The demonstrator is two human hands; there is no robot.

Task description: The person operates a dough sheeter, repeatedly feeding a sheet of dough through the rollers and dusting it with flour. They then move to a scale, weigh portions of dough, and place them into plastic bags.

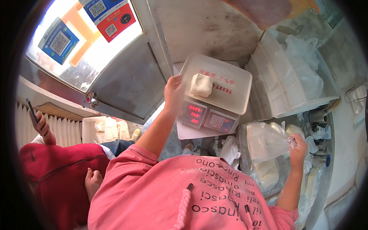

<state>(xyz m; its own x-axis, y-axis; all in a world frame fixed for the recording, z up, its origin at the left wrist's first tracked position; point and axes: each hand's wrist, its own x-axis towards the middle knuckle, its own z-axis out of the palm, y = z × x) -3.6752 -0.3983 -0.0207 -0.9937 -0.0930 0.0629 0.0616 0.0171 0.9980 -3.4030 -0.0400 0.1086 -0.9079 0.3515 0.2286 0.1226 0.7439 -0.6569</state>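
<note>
My left hand [174,91] is at the left edge of a translucent plastic tray [230,100] resting on a digital scale [220,119]. Its fingers are partly hidden and blurred, so their hold on the edge is unclear. On the tray's left half sits a soft white block [201,85], which looks like tofu. Red digits glow on the scale's display, beside a keypad. Off to the right, my right hand [298,146] grips the gathered end of a clear plastic bag [268,143]. The bag hangs over pale, plastic-wrapped slabs [266,172].
A white plastic crate [287,77] with clear bags stands beyond the slabs, tilted. Metal cylinders [317,116] line the right side. At left, a person in a red top [63,175] holds a phone [32,112]. A metal door panel [130,77] stands left of the scale.
</note>
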